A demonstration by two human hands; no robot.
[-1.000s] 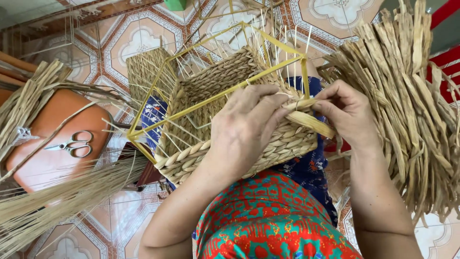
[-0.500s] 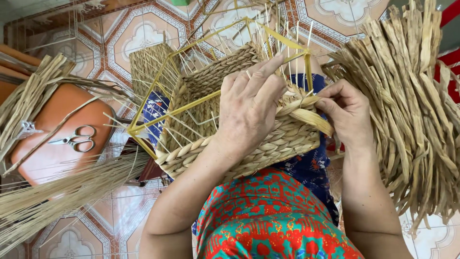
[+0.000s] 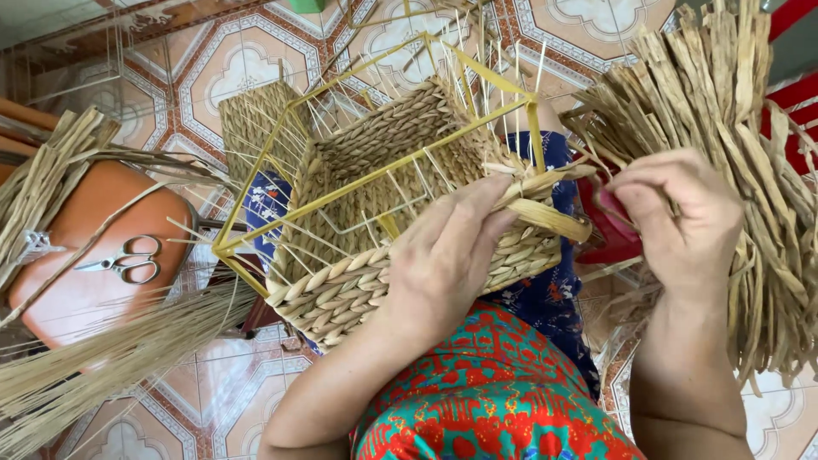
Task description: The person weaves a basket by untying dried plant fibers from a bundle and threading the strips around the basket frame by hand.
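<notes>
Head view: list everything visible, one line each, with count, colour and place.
half-woven basket: one, tan, centre, on the lap
wire frame: one, yellow, inside the weave
loose strand: one, tan, at the rim
dried fibre bundle: one, tan, right
thin reeds: one sheaf, pale, lower left
stool: one, orange, left
scissors: one pair, silver, on the stool
tiled floor: patterned, behind
left hand: pressing on the weave
right hand: in the fibre bundle, grip unclear

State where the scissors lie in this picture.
The scissors lie on the orange stool at the left of the head view, beside the straw bundle and left of the basket.
</notes>
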